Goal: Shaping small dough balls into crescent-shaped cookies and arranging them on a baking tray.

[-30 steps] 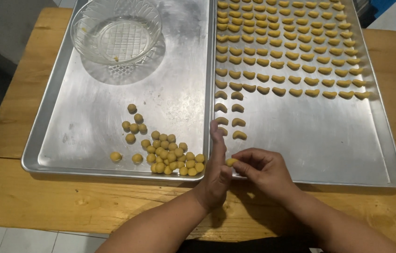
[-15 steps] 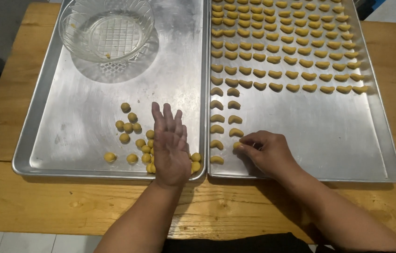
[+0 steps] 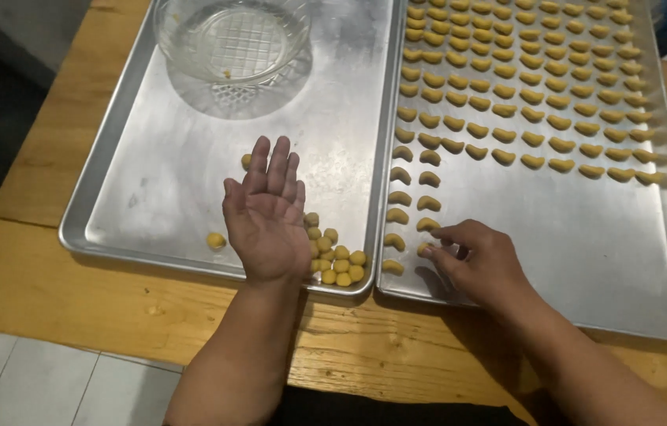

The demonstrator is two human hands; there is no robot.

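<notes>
Looking down, we see two shiny metal trays side by side on a wooden table (image 3: 50, 300). On the left tray (image 3: 152, 181) a clear glass bowl (image 3: 231, 35) with a grid-patterned base stands at the far end, and small round yellow dough balls (image 3: 333, 256) cluster at the near edge, one stray ball (image 3: 216, 241) lying apart. Our left hand (image 3: 269, 217) hovers palm-up over that cluster, fingers spread and holding nothing, covering part of the heap. On the right tray (image 3: 586, 260) curved, crescent-shaped dough pieces (image 3: 507, 87) lie in neat rows, matte and pale yellow. Our right hand (image 3: 475, 260) rests at the near-left of that tray, fingertips pinched on one dough piece (image 3: 426, 249) at the foot of a column.
</notes>
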